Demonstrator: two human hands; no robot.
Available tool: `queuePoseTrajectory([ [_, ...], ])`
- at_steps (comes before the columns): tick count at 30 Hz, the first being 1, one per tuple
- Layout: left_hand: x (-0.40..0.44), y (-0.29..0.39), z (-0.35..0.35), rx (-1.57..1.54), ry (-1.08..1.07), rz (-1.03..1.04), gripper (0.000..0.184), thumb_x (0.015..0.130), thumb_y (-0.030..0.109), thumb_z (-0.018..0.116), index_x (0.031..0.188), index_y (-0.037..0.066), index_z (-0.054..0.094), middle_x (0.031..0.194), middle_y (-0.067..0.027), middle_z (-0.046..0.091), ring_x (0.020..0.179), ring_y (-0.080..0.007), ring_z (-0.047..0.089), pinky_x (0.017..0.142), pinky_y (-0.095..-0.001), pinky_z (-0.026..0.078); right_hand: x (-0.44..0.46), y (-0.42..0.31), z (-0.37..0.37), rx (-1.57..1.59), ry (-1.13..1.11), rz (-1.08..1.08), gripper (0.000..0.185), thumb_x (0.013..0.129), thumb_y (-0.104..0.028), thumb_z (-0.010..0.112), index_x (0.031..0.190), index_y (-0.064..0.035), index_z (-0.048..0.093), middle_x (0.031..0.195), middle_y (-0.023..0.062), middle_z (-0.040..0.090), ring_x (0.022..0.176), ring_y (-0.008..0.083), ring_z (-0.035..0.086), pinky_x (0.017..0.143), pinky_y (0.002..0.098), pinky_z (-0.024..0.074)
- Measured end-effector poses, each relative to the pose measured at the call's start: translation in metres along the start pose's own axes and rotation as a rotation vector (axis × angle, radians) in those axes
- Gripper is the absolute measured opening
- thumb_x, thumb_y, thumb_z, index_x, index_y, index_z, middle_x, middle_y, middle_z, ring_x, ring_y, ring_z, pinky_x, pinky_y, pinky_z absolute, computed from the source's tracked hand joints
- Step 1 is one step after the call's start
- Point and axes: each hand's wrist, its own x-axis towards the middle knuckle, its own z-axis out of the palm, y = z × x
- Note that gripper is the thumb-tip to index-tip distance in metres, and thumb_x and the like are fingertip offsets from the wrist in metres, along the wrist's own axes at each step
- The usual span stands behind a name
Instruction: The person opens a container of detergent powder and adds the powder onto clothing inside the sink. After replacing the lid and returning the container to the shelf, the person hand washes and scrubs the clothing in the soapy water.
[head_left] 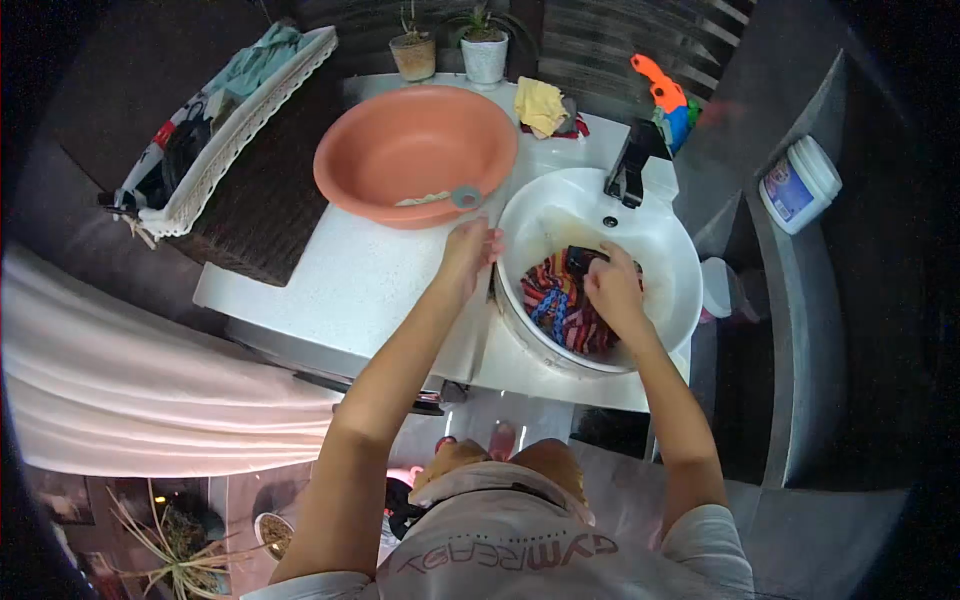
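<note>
In the head view, a wet, multicoloured striped cloth (562, 305) with a black part lies bunched in the round white sink (683, 290). My right hand (616, 290) is over it inside the bowl, fingers bent against the black part and the index finger reaching forward. My left hand (468, 255) is just outside the sink's left rim, above the counter, with loosely bent fingers and nothing visible in them. Close in front of it stands a large orange plastic basin (400, 150), with a small grey-green round thing (466, 197) at its near rim. Cloudy brownish water surrounds the cloth.
A black faucet (630, 165) rises behind the sink. Yellow cloth (541, 106), potted plants (485, 58) and an orange-blue toy gun (664, 95) line the back. A woven basket (255, 190) stands left; a white tub (801, 185) is on the right ledge.
</note>
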Motion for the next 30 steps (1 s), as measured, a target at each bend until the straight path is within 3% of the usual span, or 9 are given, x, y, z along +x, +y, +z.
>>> queuePoseTrajectory([
  [2, 0.004, 0.001, -0.004, -0.084, 0.112, -0.017, 0.033, 0.09, 0.03, 0.049, 0.109, 0.003, 0.05, 0.094, -0.0071, 0.06, 0.072, -0.0141, 0.059, 0.062, -0.0243, 0.048, 0.002, -0.002, 0.015, -0.062, 0.038, -0.249, 0.056, 0.069, -0.01, 0.068, 0.121, -0.0002, 0.048, 0.127, 0.0291, 0.039, 0.118, 0.0419, 0.039, 0.098, 0.0411, 0.0344],
  [3, 0.012, -0.001, -0.01, -0.146, 0.102, 0.055, 0.033, 0.09, 0.029, 0.048, 0.11, 0.002, 0.05, 0.094, -0.0074, 0.06, 0.073, -0.0141, 0.059, 0.063, -0.0244, 0.048, 0.005, -0.007, 0.016, 0.051, -0.101, -0.189, 0.067, 0.072, -0.013, 0.066, 0.132, -0.0037, 0.036, 0.135, 0.0311, 0.027, 0.124, 0.0437, 0.031, 0.103, 0.0419, 0.0289],
  [6, 0.031, 0.003, -0.018, -0.261, 0.064, 0.146, 0.029, 0.092, 0.023, 0.044, 0.11, 0.001, 0.049, 0.096, -0.0087, 0.06, 0.077, -0.0143, 0.06, 0.067, -0.0247, 0.05, 0.018, -0.01, 0.028, 0.212, -0.143, -0.168, 0.065, 0.075, -0.02, 0.064, 0.132, -0.0043, 0.036, 0.133, 0.032, 0.028, 0.121, 0.0456, 0.033, 0.102, 0.0435, 0.0294],
  [11, 0.026, 0.011, -0.021, -0.274, 0.15, 0.235, 0.02, 0.091, 0.016, 0.043, 0.102, 0.003, 0.054, 0.092, -0.0095, 0.061, 0.075, -0.0135, 0.062, 0.061, -0.021, 0.051, 0.03, -0.022, 0.032, 0.339, -0.088, -0.149, 0.038, 0.077, -0.023, 0.061, 0.106, 0.0009, 0.058, 0.119, 0.0274, 0.049, 0.114, 0.0378, 0.045, 0.099, 0.0393, 0.0339],
  [19, -0.01, 0.014, -0.042, -0.268, 0.204, 0.179, 0.016, 0.085, 0.011, 0.053, 0.099, 0.004, 0.055, 0.084, -0.0062, 0.062, 0.064, -0.0115, 0.06, 0.053, -0.0189, 0.05, 0.037, -0.044, 0.049, 0.474, 0.019, -0.236, 0.028, 0.078, -0.019, 0.059, 0.097, 0.0019, 0.062, 0.11, 0.0231, 0.056, 0.104, 0.0358, 0.052, 0.091, 0.0386, 0.0395],
  [22, -0.009, 0.013, -0.052, -0.23, 0.18, 0.141, 0.017, 0.084, 0.011, 0.054, 0.099, 0.004, 0.055, 0.087, -0.0071, 0.062, 0.07, -0.0117, 0.06, 0.058, -0.0201, 0.051, 0.035, -0.058, 0.045, 0.524, -0.055, -0.183, 0.026, 0.079, -0.018, 0.059, 0.095, 0.0022, 0.062, 0.108, 0.023, 0.057, 0.101, 0.0357, 0.053, 0.091, 0.0386, 0.0399],
  [23, -0.009, 0.01, -0.049, -0.266, 0.216, 0.173, 0.02, 0.086, 0.017, 0.054, 0.102, 0.005, 0.055, 0.09, -0.0069, 0.062, 0.074, -0.0123, 0.06, 0.061, -0.0219, 0.052, 0.035, -0.06, 0.042, 0.459, -0.016, -0.275, 0.025, 0.079, -0.018, 0.058, 0.094, 0.0023, 0.062, 0.106, 0.0222, 0.057, 0.099, 0.0355, 0.054, 0.089, 0.0383, 0.0406],
  [27, -0.007, 0.007, -0.057, -0.415, 0.208, 0.178, 0.024, 0.088, 0.026, 0.051, 0.104, 0.008, 0.055, 0.093, -0.0065, 0.063, 0.075, -0.014, 0.062, 0.063, -0.0245, 0.053, 0.032, -0.065, 0.044, 0.535, -0.028, -0.27, 0.024, 0.08, -0.017, 0.057, 0.093, 0.0024, 0.062, 0.103, 0.0212, 0.058, 0.099, 0.0351, 0.055, 0.088, 0.0377, 0.0415],
  [30, -0.001, 0.007, -0.077, -0.319, 0.252, 0.069, 0.039, 0.093, 0.041, 0.036, 0.104, 0.01, 0.055, 0.093, -0.0064, 0.063, 0.074, -0.016, 0.064, 0.061, -0.0257, 0.054, 0.029, -0.066, 0.044, 0.542, -0.021, -0.279, 0.023, 0.081, -0.017, 0.056, 0.091, 0.0026, 0.062, 0.098, 0.0206, 0.06, 0.094, 0.0353, 0.056, 0.085, 0.0378, 0.0431],
])
